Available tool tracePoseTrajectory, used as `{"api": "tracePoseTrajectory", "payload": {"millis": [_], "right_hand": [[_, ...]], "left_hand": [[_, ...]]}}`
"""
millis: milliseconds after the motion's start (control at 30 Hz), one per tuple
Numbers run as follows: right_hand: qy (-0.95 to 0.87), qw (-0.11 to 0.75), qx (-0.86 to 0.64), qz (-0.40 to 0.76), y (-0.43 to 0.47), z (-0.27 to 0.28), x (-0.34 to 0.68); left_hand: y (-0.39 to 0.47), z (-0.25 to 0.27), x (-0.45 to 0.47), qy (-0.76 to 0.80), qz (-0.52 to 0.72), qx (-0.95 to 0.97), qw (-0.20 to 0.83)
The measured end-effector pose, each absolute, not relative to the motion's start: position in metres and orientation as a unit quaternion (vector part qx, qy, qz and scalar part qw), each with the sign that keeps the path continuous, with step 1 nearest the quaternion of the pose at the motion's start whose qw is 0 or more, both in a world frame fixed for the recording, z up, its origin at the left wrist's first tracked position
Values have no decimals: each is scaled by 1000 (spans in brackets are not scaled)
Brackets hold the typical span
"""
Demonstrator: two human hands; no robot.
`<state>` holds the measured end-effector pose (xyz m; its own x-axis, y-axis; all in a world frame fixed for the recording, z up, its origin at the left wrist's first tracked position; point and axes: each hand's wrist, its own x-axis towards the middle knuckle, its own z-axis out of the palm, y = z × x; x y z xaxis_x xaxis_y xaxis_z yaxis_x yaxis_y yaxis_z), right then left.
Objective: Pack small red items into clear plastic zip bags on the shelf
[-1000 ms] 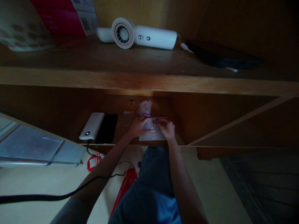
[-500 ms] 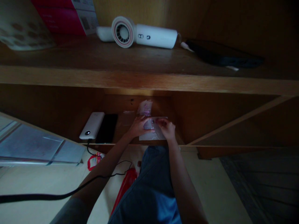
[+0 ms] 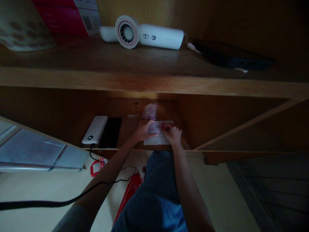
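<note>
A white sheet [image 3: 151, 141] lies on the lower shelf under both hands. On it is a small clear plastic piece [image 3: 153, 128], which looks like a bag. My left hand [image 3: 144, 130] grips this from the left, thumb and fingers at its two edges. Fingers pinched, my right hand [image 3: 173, 132] is at its right side; whatever they hold is too small to name. Tiny purple-pink beads [image 3: 162, 124] show by the right fingertips. Just behind the left hand lies a clear bag [image 3: 150, 111] with purple-pink beads.
Left of the hands lie a white power bank [image 3: 96, 129] with a black cable and a dark flat phone-like slab [image 3: 110, 132]. Another clear packet [image 3: 133, 121] rests nearby. The upper shelf edge [image 3: 149, 84] overhangs, carrying a white handheld fan [image 3: 160, 36] and a dark case [image 3: 231, 58].
My right fingers have shifted slightly at the clear piece's right side, and purple-pink beads now show beside them. My left hand stays nearly in place.
</note>
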<state>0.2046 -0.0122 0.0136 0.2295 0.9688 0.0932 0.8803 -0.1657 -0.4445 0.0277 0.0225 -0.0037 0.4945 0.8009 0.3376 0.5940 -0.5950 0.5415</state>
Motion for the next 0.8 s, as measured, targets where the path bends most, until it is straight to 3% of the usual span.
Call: {"api": "tracePoseTrajectory", "payload": {"millis": [300, 667, 800], "right_hand": [[-612, 215, -754, 103, -13, 15, 203], [-599, 343, -689, 221, -13, 9, 206], [-622, 351, -657, 240, -12, 7, 205]], "left_hand": [[23, -5, 27, 401, 297, 849, 174], [24, -2, 26, 405, 289, 845, 195], [24, -2, 26, 414, 282, 847, 180]]}}
